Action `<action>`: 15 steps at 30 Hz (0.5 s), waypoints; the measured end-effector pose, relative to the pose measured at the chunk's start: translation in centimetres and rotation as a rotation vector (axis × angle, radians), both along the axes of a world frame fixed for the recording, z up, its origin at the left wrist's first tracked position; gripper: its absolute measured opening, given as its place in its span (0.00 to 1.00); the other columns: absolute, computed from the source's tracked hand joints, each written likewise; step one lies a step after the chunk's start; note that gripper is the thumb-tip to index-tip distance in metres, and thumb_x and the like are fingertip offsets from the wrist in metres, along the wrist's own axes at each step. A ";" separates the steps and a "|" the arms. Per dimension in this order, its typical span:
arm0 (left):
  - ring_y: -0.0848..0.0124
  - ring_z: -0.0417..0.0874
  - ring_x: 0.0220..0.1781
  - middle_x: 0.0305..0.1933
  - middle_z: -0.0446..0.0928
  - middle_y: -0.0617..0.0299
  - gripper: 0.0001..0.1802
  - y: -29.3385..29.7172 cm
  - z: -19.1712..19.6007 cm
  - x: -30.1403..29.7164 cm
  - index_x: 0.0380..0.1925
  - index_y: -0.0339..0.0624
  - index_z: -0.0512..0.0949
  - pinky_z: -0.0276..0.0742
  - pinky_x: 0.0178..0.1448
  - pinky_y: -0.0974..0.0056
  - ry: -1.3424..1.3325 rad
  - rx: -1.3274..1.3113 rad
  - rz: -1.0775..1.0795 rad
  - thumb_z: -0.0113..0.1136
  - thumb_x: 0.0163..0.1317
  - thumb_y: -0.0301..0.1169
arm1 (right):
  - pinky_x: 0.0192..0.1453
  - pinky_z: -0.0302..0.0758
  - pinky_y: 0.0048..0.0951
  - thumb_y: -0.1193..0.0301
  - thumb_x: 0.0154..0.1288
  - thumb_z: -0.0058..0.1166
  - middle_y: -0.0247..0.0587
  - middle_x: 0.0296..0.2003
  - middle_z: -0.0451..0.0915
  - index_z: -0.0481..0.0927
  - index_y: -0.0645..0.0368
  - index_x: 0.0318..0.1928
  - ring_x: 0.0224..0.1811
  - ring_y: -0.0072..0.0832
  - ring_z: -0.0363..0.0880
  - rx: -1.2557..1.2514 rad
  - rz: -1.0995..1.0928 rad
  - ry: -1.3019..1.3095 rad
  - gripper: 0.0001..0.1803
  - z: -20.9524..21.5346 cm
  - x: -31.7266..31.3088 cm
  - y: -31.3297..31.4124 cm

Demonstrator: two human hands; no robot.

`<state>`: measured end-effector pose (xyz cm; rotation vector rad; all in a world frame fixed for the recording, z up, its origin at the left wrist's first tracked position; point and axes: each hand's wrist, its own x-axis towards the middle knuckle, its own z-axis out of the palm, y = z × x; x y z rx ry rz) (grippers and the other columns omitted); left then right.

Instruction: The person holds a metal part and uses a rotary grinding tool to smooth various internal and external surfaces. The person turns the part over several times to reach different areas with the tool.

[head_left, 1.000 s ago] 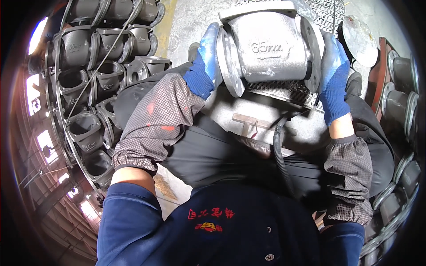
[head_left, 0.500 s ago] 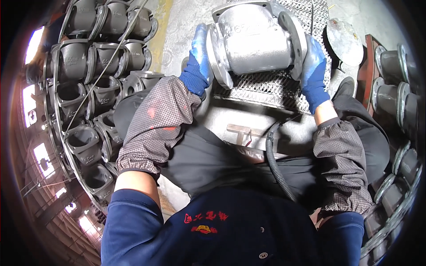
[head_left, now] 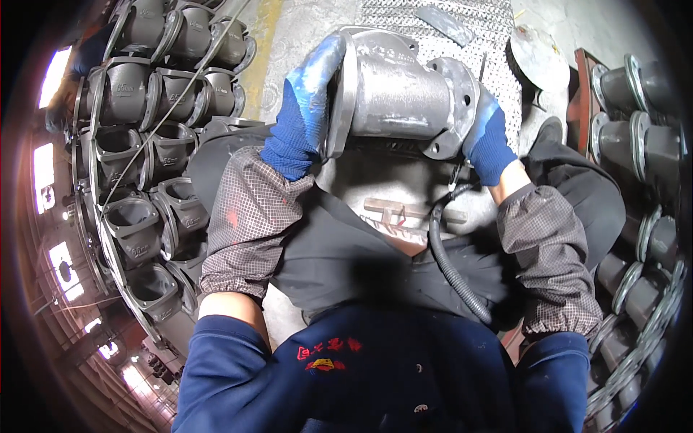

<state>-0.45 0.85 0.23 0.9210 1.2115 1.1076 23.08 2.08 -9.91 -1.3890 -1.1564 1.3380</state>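
Note:
A grey cast-metal flanged valve body (head_left: pixel 397 94) is held up in front of me, at the near edge of the metal mesh surface (head_left: pixel 498 65). My left hand (head_left: pixel 310 86), in a blue-and-white glove, is closed around its large left flange. At the other end, my right hand (head_left: pixel 485 133) in a matching glove grips the right flange from its outer side. Both hands' fingertips are partly hidden behind the flanges. Below the casting, a black corrugated hose (head_left: pixel 444 267) curves down between my legs.
Rows of similar valve bodies (head_left: pixel 130 90) are stacked on my left, and more flanged castings (head_left: pixel 617 141) line the right. A flat grey piece (head_left: pixel 446 25) lies on the mesh. A pale round disc (head_left: pixel 538 58) stands right of it. Near my legs is a wooden-looking bar (head_left: pixel 415 211).
Both hands have brought the valve body lower and closer to me, slightly left, and turned it. The flat grey piece on the mesh has come into view behind it.

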 end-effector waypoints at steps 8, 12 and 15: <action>0.46 0.75 0.53 0.51 0.73 0.39 0.21 -0.3 -2.5 -0.9 0.55 0.29 0.66 0.70 0.59 0.55 0.890 0.864 -0.194 0.48 0.62 0.26 | 0.39 0.76 0.31 0.68 0.63 0.48 0.45 0.35 0.79 0.75 0.67 0.45 0.36 0.32 0.78 -0.473 -0.251 0.742 0.15 2.2 -0.7 1.9; 0.48 0.76 0.52 0.50 0.73 0.39 0.20 0.9 -3.7 -1.5 0.54 0.30 0.67 0.72 0.57 0.55 0.789 0.520 -0.153 0.47 0.62 0.26 | 0.40 0.75 0.30 0.64 0.67 0.41 0.42 0.35 0.79 0.77 0.61 0.41 0.35 0.30 0.77 -0.234 -0.089 0.463 0.15 1.3 -0.3 2.1; 0.54 0.79 0.46 0.45 0.75 0.45 0.17 2.2 -3.6 -1.4 0.51 0.32 0.69 0.75 0.52 0.59 0.616 0.426 -0.094 0.46 0.63 0.28 | 0.43 0.74 0.31 0.63 0.68 0.38 0.41 0.36 0.79 0.76 0.63 0.42 0.37 0.29 0.77 -0.237 -0.112 0.443 0.17 2.3 -0.6 2.3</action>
